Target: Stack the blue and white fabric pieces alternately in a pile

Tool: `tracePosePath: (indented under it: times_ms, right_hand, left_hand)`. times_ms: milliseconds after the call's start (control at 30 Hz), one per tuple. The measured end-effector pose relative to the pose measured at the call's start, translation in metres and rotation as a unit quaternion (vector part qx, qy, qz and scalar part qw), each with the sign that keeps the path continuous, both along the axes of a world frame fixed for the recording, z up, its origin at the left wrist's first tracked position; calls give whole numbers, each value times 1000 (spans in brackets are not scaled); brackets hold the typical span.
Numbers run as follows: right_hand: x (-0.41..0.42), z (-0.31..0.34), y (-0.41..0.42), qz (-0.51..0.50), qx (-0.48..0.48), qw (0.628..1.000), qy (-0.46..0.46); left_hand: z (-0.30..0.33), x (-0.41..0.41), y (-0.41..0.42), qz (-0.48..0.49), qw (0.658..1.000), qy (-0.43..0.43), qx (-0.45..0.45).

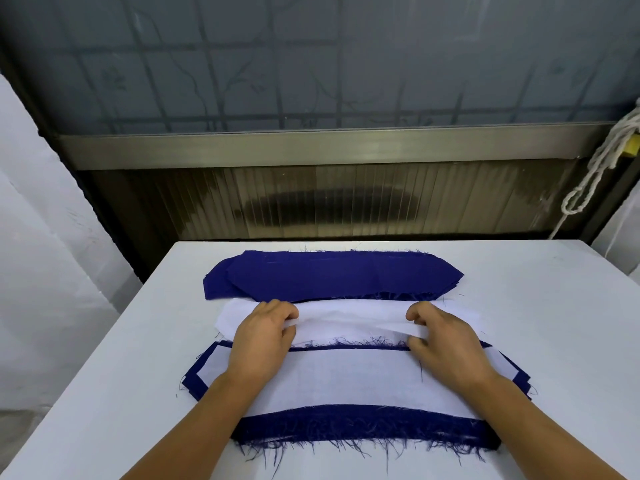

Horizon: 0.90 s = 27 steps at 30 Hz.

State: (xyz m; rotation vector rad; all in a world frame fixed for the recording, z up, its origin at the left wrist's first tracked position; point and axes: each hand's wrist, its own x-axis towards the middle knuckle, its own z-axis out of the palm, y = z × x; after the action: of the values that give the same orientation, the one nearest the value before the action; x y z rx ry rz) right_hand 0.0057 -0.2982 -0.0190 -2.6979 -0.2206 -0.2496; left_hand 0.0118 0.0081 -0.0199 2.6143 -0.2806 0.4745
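**2 hands pinch a white fabric piece between a blue stack and a mixed pile**

A person's 2 bare forearms reach forward over a white table [540,306]. The left hand [263,336] and the right hand [441,337] are level with each other, set apart by a stretch of white cloth.

Both hands grip the same thing: the top white fabric piece [349,322] of a white stack that lies across the table under the fingertips. The left hand's fingers are curled and pinch the near edge of this piece between thumb and fingers, lifting it slightly. The right hand does the same at its end, where a thin flap of the white cloth is raised between thumb and fingers.

Just beyond both hands, touching the far edge of the white stack, lies a stack of dark blue fabric pieces [332,275], long with angled ends and frayed threads along its edges.

Under both wrists and forearms, nearer the person, lies the alternating pile [332,379]. Its top layer is a wide white piece, with dark blue showing as a border at the left and right ends, as a thin line along the far edge beside the thumbs, and as a broad frayed band [363,427] along the near edge between the 2 forearms.

Beyond the table stands a dark ribbed panel [329,202]. A white rope [595,168] hangs far to the right of the right hand.
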Motion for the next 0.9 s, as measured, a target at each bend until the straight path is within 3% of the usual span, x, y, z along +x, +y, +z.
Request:
tracePosePath:
  times_ms: [133,267,500,567,633,700,767,900]
  right_hand:
    - [-7,9,-8,-15,51,997,-51]
    - [-29,32,-20,38,101,993,-55]
    - [-59,75,-42,141,133,965,177]
    - [-53,71,-42,135,135,959,209]
    - [-45,65,-38,121,126,960,219]
    - [-37,61,-35,95,130,966,200]
    - [-30,61,-34,60,133,979,141]
    - [-34,67,-34,32,117,988,-98]
  left_hand:
    - [13,-6,12,8,999,-16,-33]
    - [39,-20,31,-22,998,-7,-62]
    - [87,-50,62,-101,974,175,-103]
    - [91,-46,63,-95,965,236,-62]
    - [86,-39,61,-72,963,251,62]
    - [82,-31,57,-43,965,227,122]
    - [86,-28,55,-13,980,182,82]
    - [91,-31,54,0,998,-36,47]
